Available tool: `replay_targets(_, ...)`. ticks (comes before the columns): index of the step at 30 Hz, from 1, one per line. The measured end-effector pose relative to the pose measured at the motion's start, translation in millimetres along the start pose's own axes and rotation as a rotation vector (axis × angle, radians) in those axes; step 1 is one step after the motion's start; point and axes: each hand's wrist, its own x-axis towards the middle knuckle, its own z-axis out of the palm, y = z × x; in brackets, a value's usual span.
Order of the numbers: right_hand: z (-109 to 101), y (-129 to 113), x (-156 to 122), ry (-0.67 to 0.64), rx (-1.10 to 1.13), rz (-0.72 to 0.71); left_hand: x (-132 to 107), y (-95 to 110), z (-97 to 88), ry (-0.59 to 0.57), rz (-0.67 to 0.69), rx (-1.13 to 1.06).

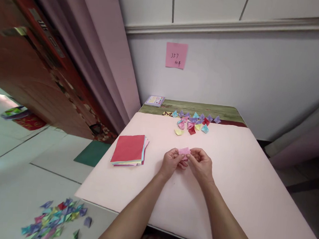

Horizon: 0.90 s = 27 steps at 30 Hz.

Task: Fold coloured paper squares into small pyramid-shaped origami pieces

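Observation:
A small folded piece of pink paper (184, 151) is pinched between both hands above the middle of the table. My left hand (172, 161) grips its left side, thumb on the near face. On the right side, my right hand (201, 164) holds it with thumb and curled fingers. The hands' inner fingertips partly hide its lower edge. Just beyond the hands lie several small folded paper pieces (191, 130) in purple, blue, pink, yellow and red. To the left sits a stack of square paper sheets (128, 149), a red one on top.
The table (233, 170) has a pale pink cover. A small stack of printed cards (154, 101) lies at its far left corner. Many folded papers (53, 218) are heaped on the floor at lower left. A pink note (176, 55) hangs on the wall, and a curtain (106, 55) stands left.

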Motion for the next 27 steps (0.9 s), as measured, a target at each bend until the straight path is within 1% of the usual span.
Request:
replay_targets(6,-0.3,0.9,1.1,-0.006,-0.016,-0.017,-1.1,-0.4,-2.1,-0.039,0.004,-0.019)
replay_targets(13,-1.9,-1.9,2.7,-0.034,0.101,0.018,-0.7,1.2,-1.5,-0.044,0.019,-0.003)
replay_targets(22,-4.2,-3.0,2.9,-0.081,0.015,-0.01,0.9,-2.0,-3.9,-0.067,0.058,0.093)
replay_targets(24,-4.3,-3.5,1.9,-0.07,-0.075,-0.066,1.2,-2.7,-3.8,-0.076,0.058,0.084)
replay_targets(27,-3.5,-6.3,0.1,-0.047,-0.204,-0.218,2.1,-2.8,-3.7,-0.065,0.038,0.045)
